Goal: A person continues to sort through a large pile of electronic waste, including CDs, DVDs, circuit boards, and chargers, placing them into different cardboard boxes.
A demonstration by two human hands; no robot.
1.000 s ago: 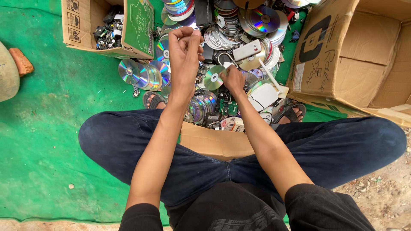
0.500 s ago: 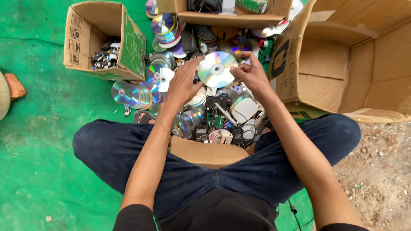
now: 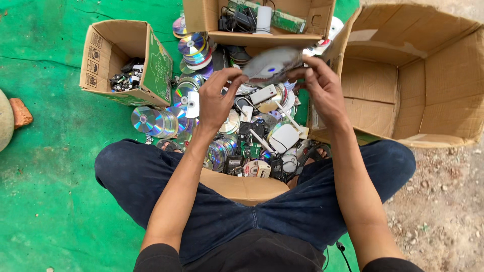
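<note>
Both forearms reach forward over the crossed, dark-trousered legs (image 3: 151, 176), and the left hand (image 3: 218, 100) and right hand (image 3: 322, 88) are raised side by side, each pinching an edge of one silvery disc (image 3: 272, 65) held tilted between them above the pile. Below the hands lies a heap of discs and small electronic scrap (image 3: 242, 136) on the green mat (image 3: 55, 191). Beyond stand a small carton (image 3: 121, 65) to the left, a parts-filled box (image 3: 262, 20) straight ahead, and a large open carton (image 3: 418, 80) to the right.
</note>
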